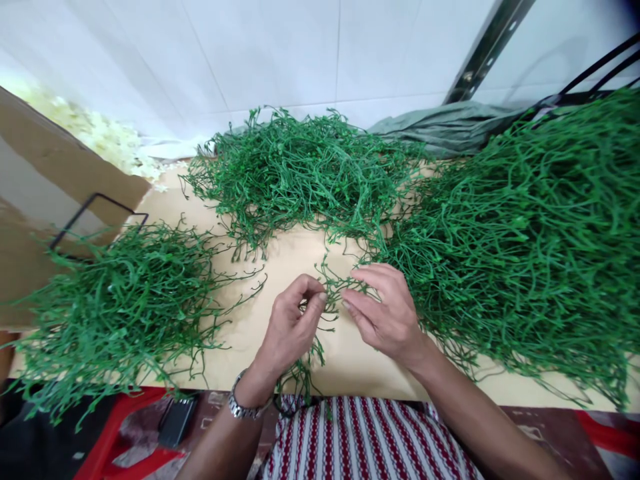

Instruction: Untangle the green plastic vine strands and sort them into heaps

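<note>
The person's left hand is pinched shut on a thin green plastic stem. The thumb and first finger squeeze it near its middle. The right hand touches the same stem from the other side, with its fingers bent lightly on the sprigs, so it grips more softly. The stem sits right between the two hands, just above the front edge of the tan board. Its long way runs up and down: the top twigs point away from the person and the bottom end hangs down toward the striped cloth. Both hands are about equally close to it.

A big heap of green stems lies just right of the right hand, almost touching it. Another heap sits farther back, and a third heap lies well to the left. A watch is on the left wrist.
</note>
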Motion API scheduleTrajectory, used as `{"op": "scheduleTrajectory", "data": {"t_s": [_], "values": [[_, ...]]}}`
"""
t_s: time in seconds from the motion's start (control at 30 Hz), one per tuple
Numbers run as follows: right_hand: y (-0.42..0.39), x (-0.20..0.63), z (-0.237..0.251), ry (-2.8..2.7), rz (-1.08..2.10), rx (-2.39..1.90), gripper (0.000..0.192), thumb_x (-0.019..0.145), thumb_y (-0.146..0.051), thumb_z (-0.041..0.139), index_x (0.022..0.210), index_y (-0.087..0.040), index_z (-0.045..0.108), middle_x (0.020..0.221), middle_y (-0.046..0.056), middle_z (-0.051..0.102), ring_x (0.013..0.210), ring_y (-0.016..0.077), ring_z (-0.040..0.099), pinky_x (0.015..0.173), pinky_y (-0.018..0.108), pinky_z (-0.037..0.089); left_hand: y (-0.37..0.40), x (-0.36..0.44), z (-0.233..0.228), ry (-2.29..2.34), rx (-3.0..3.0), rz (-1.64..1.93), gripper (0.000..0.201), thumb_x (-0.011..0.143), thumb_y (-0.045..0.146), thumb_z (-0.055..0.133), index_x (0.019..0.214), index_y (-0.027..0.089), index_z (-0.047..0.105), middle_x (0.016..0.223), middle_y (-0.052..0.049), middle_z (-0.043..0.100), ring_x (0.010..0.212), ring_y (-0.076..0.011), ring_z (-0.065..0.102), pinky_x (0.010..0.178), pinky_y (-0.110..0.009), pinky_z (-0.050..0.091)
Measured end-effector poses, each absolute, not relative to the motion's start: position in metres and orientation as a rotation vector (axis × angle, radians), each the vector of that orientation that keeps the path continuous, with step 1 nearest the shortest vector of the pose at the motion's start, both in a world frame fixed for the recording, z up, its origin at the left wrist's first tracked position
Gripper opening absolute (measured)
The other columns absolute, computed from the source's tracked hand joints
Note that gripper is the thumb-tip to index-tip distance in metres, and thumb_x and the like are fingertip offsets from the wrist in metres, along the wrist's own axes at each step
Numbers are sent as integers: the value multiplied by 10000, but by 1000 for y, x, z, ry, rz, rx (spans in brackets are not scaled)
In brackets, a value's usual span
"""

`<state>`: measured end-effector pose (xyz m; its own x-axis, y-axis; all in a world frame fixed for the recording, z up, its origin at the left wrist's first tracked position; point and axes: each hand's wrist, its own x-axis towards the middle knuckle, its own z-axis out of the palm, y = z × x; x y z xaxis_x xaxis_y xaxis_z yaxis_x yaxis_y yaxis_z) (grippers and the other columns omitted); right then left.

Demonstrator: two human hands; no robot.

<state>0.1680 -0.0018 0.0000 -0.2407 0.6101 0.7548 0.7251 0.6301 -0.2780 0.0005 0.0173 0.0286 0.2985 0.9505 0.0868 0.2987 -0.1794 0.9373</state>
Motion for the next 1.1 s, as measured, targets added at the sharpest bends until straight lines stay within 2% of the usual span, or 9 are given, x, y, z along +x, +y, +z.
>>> {"op": "scheduleTrajectory", "data": {"t_s": [0.13, 0.27, 0.33, 0.47, 0.6, 0.7, 0.8, 0.93, 1.1], "values": [[-3, 161, -3, -1900, -126, -1047, 169, 718, -87, 611, 857, -183, 611, 1023, 90, 558, 1007, 231, 511, 874, 463, 434, 17, 2, 26, 1125, 1525, 954, 61, 812, 194, 486, 790, 155, 526, 675, 13, 475, 595, -91, 395, 535, -209, 325], [-8, 162, 5, -1832, 185, -978, 114, 786, -144, 544, 867, -170, 620, 952, 89, 579, 933, 212, 538, 849, 452, 444, 18, -2, 21, 1072, 1506, 1016, 33, 794, 185, 528, 778, 161, 543, 683, 11, 463, 613, -98, 396, 561, -218, 334], [-9, 168, 15, -1725, 323, -954, 148, 804, -144, 511, 903, -173, 616, 932, 83, 588, 914, 202, 549, 847, 435, 450, 19, -3, 21, 1044, 1571, 1089, 38, 781, 164, 543, 743, 163, 549, 703, 1, 463, 666, -113, 428, 618, -233, 355], [-1, 179, 36, -1703, 381, -894, 238, 795, -133, 533, 1020, -183, 590, 997, 80, 595, 973, 198, 547, 884, 400, 443, 20, -2, 23, 977, 1677, 1127, 70, 760, 139, 563, 694, 159, 557, 805, -41, 520, 821, -158, 487, 740, -274, 374], [13, 176, 38, -1987, 515, -778, 397, 848, -296, 510, 1210, -137, 478, 1151, 121, 557, 1107, 206, 486, 963, 404, 390, 17, 0, 21, 926, 1616, 1076, 64, 769, 159, 567, 706, 163, 570, 677, -5, 525, 684, -130, 489, 662, -254, 381], [17, 167, 24, -2098, 583, -773, 513, 858, -401, 479, 1269, -103, 412, 1225, 152, 521, 1165, 208, 450, 1011, 417, 338, 14, -1, 17, 927, 1526, 1130, 60, 758, 159, 586, 698, 165, 581, 661, 9, 527, 654, -112, 483, 629, -232, 375], [13, 160, 12, -2028, 663, -792, 454, 864, -342, 489, 1250, -110, 433, 1195, 142, 549, 1129, 186, 485, 979, 372, 381, 13, 0, 14, 928, 1448, 1221, 30, 748, 147, 597, 725, 166, 591, 664, 10, 537, 646, -106, 485, 603, -218, 372], [7, 157, 8, -1845, 781, -844, 277, 855, -254, 510, 1107, -144, 543, 1014, 104, 622, 960, 161, 571, 826, 314, 476, 11, 2, 13, 934, 1437, 1247, 21, 749, 151, 594, 731, 161, 591, 661, 5, 540, 619, -99, 472, 575, -211, 370], [7, 162, 12, -1851, 621, -891, 158, 831, -198, 535, 974, -164, 594, 953, 92, 624, 920, 173, 566, 810, 352, 465, 9, 1, 17, 1027, 1550, 1115, 46, 785, 189, 545, 753, 162, 563, 644, 9, 526, 575, -94, 451, 527, -207, 357]]}}
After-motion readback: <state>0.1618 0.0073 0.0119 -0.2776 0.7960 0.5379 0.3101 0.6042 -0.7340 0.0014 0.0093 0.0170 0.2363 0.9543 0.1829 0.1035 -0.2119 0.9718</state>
